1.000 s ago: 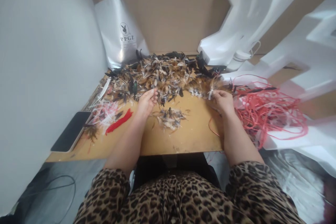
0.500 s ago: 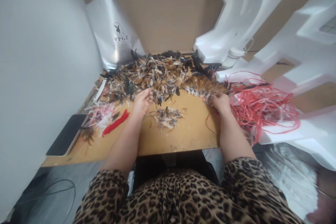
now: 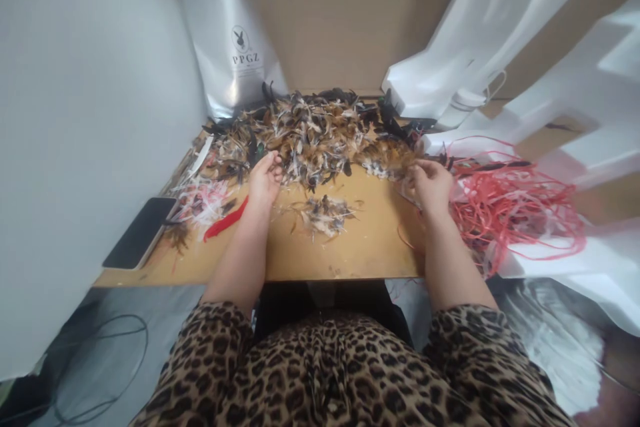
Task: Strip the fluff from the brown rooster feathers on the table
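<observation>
My left hand (image 3: pixel 266 179) is closed, its fingers curled and thumb tip pressed to them, at the front left edge of a large heap of brown, white and black feathers (image 3: pixel 315 130). Whatever it pinches, if anything, is too small to make out. On the right, my right hand (image 3: pixel 433 185) is closed in a pinch beside a row of brown feathers with pale ends (image 3: pixel 383 160). What lies between its fingertips is blurred. A small separate pile of feathers (image 3: pixel 326 215) lies on the table between my forearms.
Left on the wooden table (image 3: pixel 360 257) lie a phone (image 3: pixel 140 233), a red strip (image 3: pixel 226 221) and pink-white scraps (image 3: pixel 203 201). Tangled red ribbon (image 3: pixel 510 207) spreads at right beside white foam pieces (image 3: pixel 550 247). Behind stand a silver bag (image 3: pixel 240 47) and a white cup (image 3: pixel 463 107).
My left hand has risen slightly and moved a little left over the table. My right hand has turned and drawn slightly right. The whole view has shifted a little.
</observation>
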`<state>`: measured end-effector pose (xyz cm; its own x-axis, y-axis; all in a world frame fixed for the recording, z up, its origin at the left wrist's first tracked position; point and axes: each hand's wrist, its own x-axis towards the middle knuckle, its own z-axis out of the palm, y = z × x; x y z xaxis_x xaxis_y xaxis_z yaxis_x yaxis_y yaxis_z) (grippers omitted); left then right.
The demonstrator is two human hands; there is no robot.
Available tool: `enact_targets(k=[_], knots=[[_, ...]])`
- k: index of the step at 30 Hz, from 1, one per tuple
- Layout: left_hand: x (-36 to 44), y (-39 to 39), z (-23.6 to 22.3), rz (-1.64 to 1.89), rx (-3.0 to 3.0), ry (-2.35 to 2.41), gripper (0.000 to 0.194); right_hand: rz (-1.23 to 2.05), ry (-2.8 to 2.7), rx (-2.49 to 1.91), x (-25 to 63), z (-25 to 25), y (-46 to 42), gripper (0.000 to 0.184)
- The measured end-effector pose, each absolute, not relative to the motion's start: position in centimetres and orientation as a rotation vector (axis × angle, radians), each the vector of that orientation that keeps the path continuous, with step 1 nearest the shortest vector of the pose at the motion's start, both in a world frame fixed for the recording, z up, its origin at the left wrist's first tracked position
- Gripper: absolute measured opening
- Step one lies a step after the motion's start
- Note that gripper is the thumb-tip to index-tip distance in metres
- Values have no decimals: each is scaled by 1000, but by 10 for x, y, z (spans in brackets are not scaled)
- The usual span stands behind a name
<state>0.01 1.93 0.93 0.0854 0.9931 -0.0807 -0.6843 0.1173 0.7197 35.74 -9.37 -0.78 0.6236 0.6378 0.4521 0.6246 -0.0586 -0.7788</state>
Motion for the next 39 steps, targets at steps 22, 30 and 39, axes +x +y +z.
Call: enact_targets(k=[22,30,39], knots=[[19,5,-13,904,1672,1078,17,668,-1599,-1568,185,6,-24,32],[10,-13,15,500,1629,753,29,1016,-1415,-1532,169,5,-19,27],[-6,20,7,1322,873,840,38,1056,-1751,-1374,158,19,-37,19]])
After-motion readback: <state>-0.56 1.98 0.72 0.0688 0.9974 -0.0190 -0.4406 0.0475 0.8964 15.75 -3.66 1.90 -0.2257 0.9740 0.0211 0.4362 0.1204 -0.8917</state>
